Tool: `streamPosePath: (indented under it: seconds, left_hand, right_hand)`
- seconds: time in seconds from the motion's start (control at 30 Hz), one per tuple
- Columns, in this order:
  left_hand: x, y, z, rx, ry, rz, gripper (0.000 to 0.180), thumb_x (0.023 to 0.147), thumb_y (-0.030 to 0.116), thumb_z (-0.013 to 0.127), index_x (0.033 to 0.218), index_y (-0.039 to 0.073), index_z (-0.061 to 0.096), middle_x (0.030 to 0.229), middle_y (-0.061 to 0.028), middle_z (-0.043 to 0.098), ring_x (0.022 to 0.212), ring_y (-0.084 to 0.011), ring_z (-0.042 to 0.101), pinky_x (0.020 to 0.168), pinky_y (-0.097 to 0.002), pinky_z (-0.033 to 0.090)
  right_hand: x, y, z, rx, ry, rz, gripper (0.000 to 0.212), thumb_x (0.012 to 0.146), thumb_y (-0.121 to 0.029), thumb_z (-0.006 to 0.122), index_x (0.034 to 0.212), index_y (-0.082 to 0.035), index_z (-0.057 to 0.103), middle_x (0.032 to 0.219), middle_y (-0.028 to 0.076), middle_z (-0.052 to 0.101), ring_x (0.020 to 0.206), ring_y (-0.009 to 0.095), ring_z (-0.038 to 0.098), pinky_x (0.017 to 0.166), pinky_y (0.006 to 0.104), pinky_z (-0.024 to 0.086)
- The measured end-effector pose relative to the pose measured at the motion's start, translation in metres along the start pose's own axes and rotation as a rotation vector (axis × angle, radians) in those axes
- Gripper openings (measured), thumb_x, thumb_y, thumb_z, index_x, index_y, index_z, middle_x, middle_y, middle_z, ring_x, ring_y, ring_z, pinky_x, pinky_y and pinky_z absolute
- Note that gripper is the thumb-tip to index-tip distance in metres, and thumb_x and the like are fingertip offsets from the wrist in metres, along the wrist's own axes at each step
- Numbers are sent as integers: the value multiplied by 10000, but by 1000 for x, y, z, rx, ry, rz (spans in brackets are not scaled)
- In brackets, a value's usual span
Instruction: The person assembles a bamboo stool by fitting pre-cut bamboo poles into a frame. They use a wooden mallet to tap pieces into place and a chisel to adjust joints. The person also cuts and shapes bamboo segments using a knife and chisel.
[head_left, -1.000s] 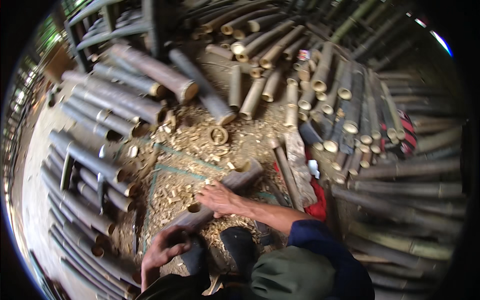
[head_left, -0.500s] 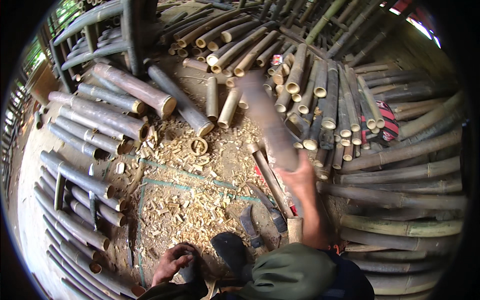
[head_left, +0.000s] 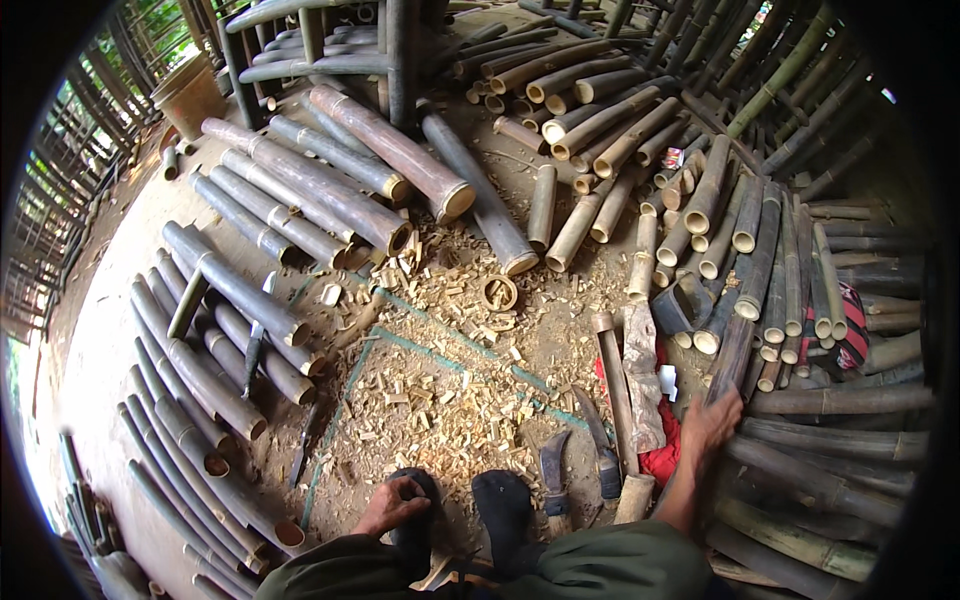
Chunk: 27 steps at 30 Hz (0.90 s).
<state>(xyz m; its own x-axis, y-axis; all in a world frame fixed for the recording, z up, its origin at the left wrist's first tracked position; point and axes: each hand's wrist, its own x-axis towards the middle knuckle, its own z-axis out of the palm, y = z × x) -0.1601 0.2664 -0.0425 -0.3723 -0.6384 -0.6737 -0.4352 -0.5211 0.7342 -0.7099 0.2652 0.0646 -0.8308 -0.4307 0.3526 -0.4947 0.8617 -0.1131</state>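
Note:
At the right, my right hand (head_left: 710, 422) is closed around the near end of a dark bamboo tube (head_left: 732, 357). That tube points away from me and rests against the bamboo stack. My left hand (head_left: 393, 504), fingers curled in and nothing visible in them, lies beside my left foot in a dark sock (head_left: 416, 540). To the right of my feet, a hooked blade with a handle (head_left: 554, 475) and a second curved blade (head_left: 599, 445) lie on the ground. A narrow bamboo piece (head_left: 617, 400) stretches beside a pale, wrinkled strip (head_left: 643, 380) and red cloth (head_left: 664, 452).
Bamboo tubes (head_left: 310, 190) lie in rows at the left, with more poles (head_left: 845, 480) stacked at the right. Wood chips (head_left: 440, 410) cover the ground ahead, around a short bamboo ring (head_left: 499, 293). A long knife (head_left: 256, 345) leans on the left row. A bucket (head_left: 190, 95) stands far left.
My right hand has carried the dark bamboo tube to the right and down onto the stack. My left hand stays low by my foot. The view has shifted left.

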Motion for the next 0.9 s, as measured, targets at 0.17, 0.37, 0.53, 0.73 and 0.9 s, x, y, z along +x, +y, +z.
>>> streamPosePath:
  seconds: [0.17,0.37,0.53,0.73,0.9]
  left_hand:
    - [11,-10,0,61,28,-62,242,857,297,839,928,72,786,870,-73,766,829,-148,708,789,-351,556]
    - [0,-5,-5,159,49,25,270,905,341,776,1038,106,784,927,-118,768,881,-249,725,817,-408,557]
    - [11,-21,-6,137,20,130,230,897,292,731,1011,95,761,905,-137,745,863,-270,715,799,-435,551]
    - [-12,-15,-8,79,220,141,278,897,306,739,1060,81,741,900,-140,739,858,-279,716,793,-442,563]
    - [-47,18,-100,295,1252,262,524,834,285,816,1236,4,632,1115,-181,660,1057,-316,647,908,-464,531]
  right_hand:
    - [-6,-103,37,567,-145,-487,527,934,-202,736,1388,-5,556,1308,253,599,1255,424,562,1067,497,444]
    - [-116,-192,29,853,-830,-756,348,975,-175,687,1258,21,633,992,170,711,926,290,699,854,419,550]
    - [-223,-158,16,671,-1985,-672,229,1009,-176,694,1165,-8,702,859,87,748,723,148,697,663,321,568]
    - [-285,-88,12,400,-2392,-881,238,1026,-217,698,1172,-31,724,898,117,760,648,135,697,570,299,580]
    - [-268,-92,9,551,-2146,-320,272,1045,-201,629,1184,33,626,810,127,704,578,176,678,461,293,547]
